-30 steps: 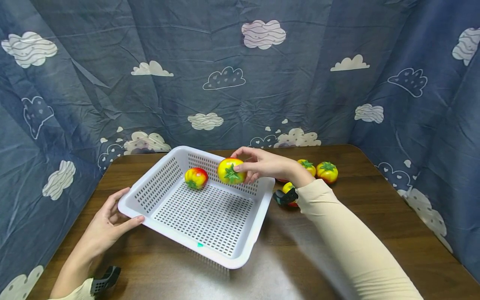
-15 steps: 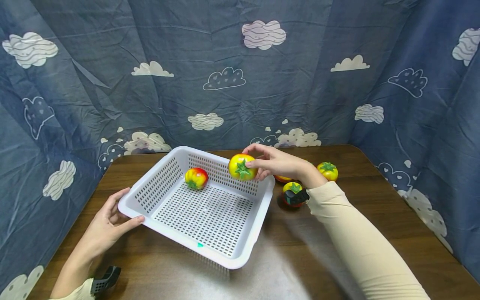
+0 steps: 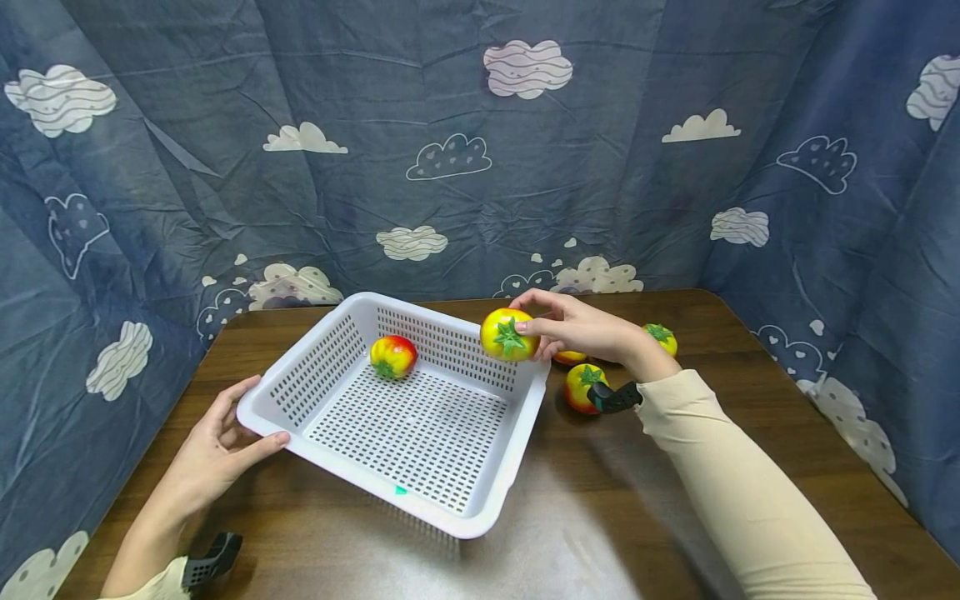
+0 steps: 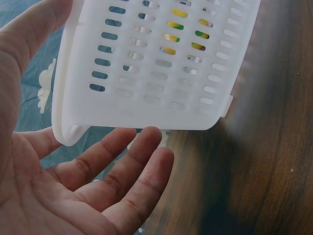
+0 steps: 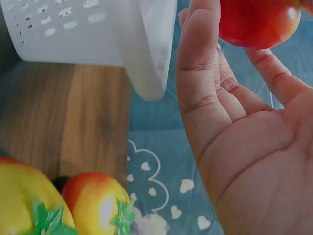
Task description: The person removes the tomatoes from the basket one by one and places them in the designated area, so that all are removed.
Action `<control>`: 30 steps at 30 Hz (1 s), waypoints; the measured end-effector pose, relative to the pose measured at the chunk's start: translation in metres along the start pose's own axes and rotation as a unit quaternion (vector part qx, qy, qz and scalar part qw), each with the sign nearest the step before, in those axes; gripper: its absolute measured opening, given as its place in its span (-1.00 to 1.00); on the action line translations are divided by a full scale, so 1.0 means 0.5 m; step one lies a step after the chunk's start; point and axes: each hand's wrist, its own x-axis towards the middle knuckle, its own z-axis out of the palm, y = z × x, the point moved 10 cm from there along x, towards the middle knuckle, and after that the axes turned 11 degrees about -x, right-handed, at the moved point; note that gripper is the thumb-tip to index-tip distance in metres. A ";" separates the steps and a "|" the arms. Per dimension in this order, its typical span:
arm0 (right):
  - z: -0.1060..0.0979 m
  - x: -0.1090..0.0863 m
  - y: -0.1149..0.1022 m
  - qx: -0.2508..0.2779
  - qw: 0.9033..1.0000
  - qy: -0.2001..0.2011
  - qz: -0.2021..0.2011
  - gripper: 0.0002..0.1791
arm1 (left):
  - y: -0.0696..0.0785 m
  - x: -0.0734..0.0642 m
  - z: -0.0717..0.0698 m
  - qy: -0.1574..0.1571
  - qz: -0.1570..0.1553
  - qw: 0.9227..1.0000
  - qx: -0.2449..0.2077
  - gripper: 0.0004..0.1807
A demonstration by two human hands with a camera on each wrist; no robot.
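Observation:
My right hand (image 3: 581, 329) pinches a yellow-and-red tomato (image 3: 509, 335) with a green star-shaped calyx, above the right back corner of a white perforated plastic basket (image 3: 517, 446). In the right wrist view the held tomato (image 5: 259, 22) shows its red underside. One more tomato (image 3: 393, 357) lies inside the basket near its back left. My left hand (image 3: 206, 454) grips the basket's left corner, thumb on the rim and fingers around the outside. In the left wrist view, that hand's fingers (image 4: 142, 181) reach below the rim beside the perforated wall (image 4: 146, 73).
Right of the basket, several more tomatoes stand on the brown wooden table (image 3: 570, 517): one in front (image 3: 583, 388), one farther right (image 3: 662, 339), and one partly hidden behind the right hand (image 3: 570, 357). A blue cloud-print curtain (image 3: 450, 208) hangs behind the table.
My right hand has moved to the right with the tomato, from over the basket's inside to its right back corner. The left hand and the basket have stayed in place.

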 end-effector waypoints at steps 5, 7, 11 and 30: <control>-0.010 -0.012 0.014 -0.003 1.000 0.009 0.005 -0.56 | 0.002 0.000 0.000 0.003 0.004 1.000 0.008 0.03; -0.014 -0.016 0.018 -0.002 1.000 0.013 0.005 -0.55 | 0.001 0.000 0.000 0.004 0.002 1.000 0.011 0.03; -0.022 -0.025 0.030 0.003 1.000 0.021 0.011 -0.54 | 0.000 0.000 -0.001 0.003 -0.001 1.000 0.016 0.03; -0.055 -0.091 0.097 0.040 0.998 0.035 0.033 -0.53 | -0.004 0.000 -0.002 0.004 -0.012 1.000 0.023 0.05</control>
